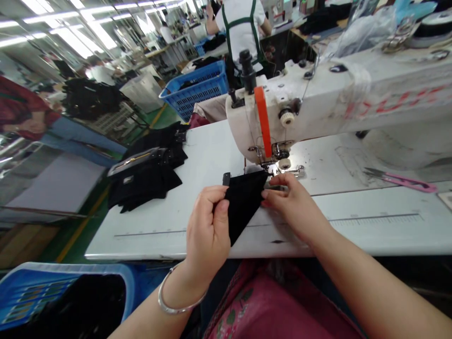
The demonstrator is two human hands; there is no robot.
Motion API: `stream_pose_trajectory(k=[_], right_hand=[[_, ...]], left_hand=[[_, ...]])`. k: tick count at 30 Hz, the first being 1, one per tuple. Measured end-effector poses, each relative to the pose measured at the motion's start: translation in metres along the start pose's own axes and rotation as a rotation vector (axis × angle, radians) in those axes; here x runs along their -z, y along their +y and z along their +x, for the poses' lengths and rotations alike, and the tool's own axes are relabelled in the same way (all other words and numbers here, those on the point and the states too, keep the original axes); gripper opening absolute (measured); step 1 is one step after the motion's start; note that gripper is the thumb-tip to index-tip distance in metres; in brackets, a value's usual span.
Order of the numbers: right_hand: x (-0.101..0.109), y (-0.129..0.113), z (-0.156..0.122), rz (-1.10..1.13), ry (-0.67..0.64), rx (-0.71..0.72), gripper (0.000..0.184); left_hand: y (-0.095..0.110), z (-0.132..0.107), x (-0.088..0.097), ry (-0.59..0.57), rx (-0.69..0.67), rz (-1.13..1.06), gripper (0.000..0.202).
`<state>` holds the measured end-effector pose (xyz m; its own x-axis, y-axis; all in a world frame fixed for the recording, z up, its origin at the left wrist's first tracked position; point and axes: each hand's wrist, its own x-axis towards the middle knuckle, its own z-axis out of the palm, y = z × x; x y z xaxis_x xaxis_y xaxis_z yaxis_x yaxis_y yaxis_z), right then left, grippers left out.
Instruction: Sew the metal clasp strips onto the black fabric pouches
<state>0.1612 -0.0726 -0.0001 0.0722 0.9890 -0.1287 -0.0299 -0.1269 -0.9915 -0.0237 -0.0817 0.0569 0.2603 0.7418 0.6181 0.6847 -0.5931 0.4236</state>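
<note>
A black fabric piece (243,202) stretches between my hands at the front of a white sewing machine (318,99). My left hand (210,223) grips its left side, thumb and fingers closed, with a small dark tab (226,179) sticking up above the fingers. Its far right corner lies close to the presser foot (270,168); whether the foot rests on it I cannot tell. My right hand (291,200) pinches the fabric's right edge just in front of the needle area. The fingertips partly cover that edge.
Stacked black fabric pieces (148,169) lie on the table's left part. Pink-handled thread snips (400,180) rest at the right. A blue basket (130,282) with black material stands at lower left, another blue basket (201,89) behind the table. A co-worker (243,28) is beyond.
</note>
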Motion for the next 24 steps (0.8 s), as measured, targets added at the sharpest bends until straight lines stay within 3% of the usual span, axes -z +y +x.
stream_pose_trajectory(k=[6, 8, 10, 13, 16, 20, 24], right_hand=[[0.001, -0.009, -0.004, -0.013, -0.181, -0.082, 0.024], [0.003, -0.012, -0.017, -0.079, -0.215, -0.048, 0.015], [0.008, -0.01, -0.039, -0.187, -0.225, 0.013, 0.008], [0.02, 0.006, -0.078, -0.38, -0.243, 0.092, 0.013], [0.032, 0.028, -0.107, -0.621, -0.207, 0.303, 0.015], [0.046, 0.044, -0.112, -0.949, -0.079, 0.685, 0.021], [0.056, 0.044, -0.098, -0.928, -0.104, 0.928, 0.02]], left_hand=[[-0.001, 0.01, 0.006, -0.032, -0.033, 0.006, 0.016], [0.001, 0.008, 0.009, -0.148, -0.084, -0.034, 0.017], [0.003, -0.001, 0.01, -0.343, -0.186, -0.078, 0.015], [0.005, -0.024, 0.004, -0.603, -0.333, -0.109, 0.015], [0.007, -0.043, -0.009, -0.712, -0.383, -0.049, 0.013], [0.011, -0.051, -0.02, -0.674, -0.429, 0.053, 0.011], [0.016, -0.049, -0.019, -0.604, -0.296, -0.052, 0.012]])
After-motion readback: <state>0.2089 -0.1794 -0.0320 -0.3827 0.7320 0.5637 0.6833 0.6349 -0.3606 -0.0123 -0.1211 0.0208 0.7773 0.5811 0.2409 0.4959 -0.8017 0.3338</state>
